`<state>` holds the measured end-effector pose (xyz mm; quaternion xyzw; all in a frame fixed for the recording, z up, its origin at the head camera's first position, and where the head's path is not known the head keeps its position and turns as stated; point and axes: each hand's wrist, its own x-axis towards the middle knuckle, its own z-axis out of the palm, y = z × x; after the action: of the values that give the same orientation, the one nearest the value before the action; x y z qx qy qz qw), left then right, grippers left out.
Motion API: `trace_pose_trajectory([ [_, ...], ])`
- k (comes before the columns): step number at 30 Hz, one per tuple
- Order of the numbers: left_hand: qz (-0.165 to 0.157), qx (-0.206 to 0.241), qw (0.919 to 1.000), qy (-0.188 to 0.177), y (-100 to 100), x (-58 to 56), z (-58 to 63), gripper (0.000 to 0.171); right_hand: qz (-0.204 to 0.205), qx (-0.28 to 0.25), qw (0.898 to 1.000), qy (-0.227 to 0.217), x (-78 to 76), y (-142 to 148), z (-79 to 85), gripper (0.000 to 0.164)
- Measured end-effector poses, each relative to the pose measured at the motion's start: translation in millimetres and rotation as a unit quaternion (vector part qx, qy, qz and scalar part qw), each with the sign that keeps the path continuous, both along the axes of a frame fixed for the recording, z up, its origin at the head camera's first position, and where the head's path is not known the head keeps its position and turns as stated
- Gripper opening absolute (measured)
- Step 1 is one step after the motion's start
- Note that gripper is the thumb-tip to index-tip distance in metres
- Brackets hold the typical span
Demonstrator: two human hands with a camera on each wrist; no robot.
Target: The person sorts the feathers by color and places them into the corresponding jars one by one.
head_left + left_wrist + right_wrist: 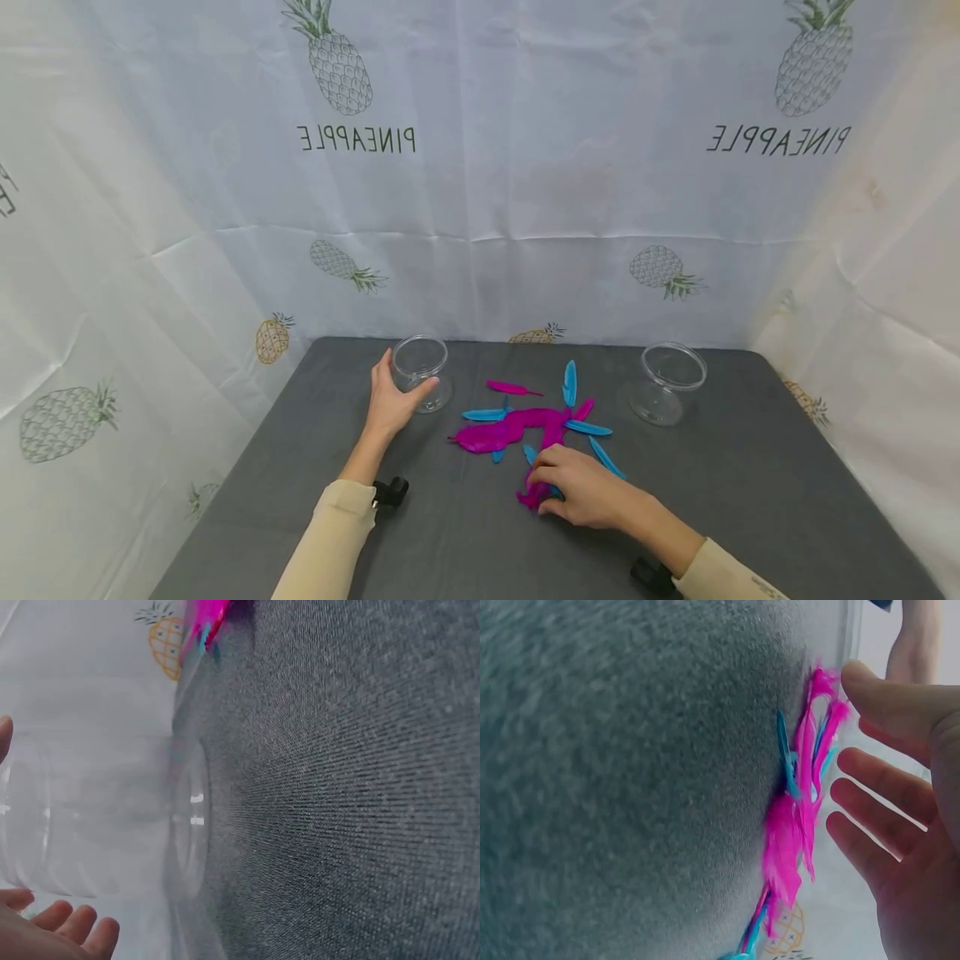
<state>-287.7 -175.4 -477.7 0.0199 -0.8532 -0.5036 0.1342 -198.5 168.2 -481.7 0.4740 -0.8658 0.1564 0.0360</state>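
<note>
Pink feathers (483,438) and blue feathers (588,428) are laid in a bent cluster on the grey table (285,517). The right hand (577,490) is set over the near end — fingers loosely extended; contact cannot be told. The left hand (390,404) is spread wide about a clear jar (105,817). A second clear jar (660,404) is stood at right. Behind, a pineapple-printed cloth (525,183) is hung.

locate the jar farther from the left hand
In the head view, the jar stands on the table, toward its far right corner, right of blue feathers.
</note>
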Motion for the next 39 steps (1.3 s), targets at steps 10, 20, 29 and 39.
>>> trace_pose_trajectory([
  [10,-0.013,0.015,0.9997,-0.011,-1.3,-11.8,-4.0,0.117,0.038,0.014,0.999,0.014,0.2,-7.4,-8.4,0.023],
  [20,-0.040,0.047,0.9981,-0.001,-4.4,-22.4,-9.5,0.115,0.065,0.015,0.997,0.036,2.1,-14.8,-16.7,0.011],
  [29,-0.058,0.060,0.9965,-0.001,-5.5,-24.0,-12.7,0.108,0.051,0.022,0.998,0.004,1.7,-18.5,-13.7,0.008],
  [39,-0.090,0.035,0.9951,-0.018,-15.3,-19.5,-10.6,0.110,0.032,0.050,0.998,-0.020,-2.7,-20.3,-8.5,0.008],
])
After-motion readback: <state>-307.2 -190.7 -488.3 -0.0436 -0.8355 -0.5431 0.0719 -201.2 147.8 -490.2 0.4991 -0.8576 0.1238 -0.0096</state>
